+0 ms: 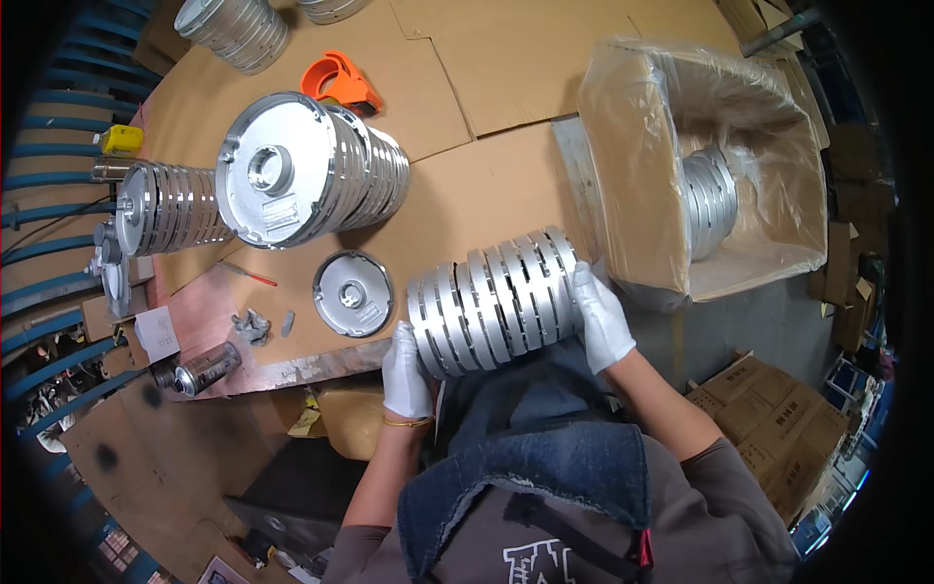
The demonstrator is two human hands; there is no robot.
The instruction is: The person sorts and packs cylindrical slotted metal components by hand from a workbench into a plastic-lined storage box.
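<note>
A stack of silvery round metal covers lies on its side between my two white-gloved hands, in front of my body at the table's near edge. My left hand presses against its left end. At the right end, my right hand clasps the last cover. A single metal cover with a raised hub lies flat on the table, left of the held stack. Behind it rises a tall stack of the same covers. To the right, a plastic-lined carton has several covers inside.
An orange tape dispenser lies behind the tall stack. More stacked covers stand at the left, with others at the far edge. A spray can and a crumpled grey rag are near left. Closed cartons sit low at right.
</note>
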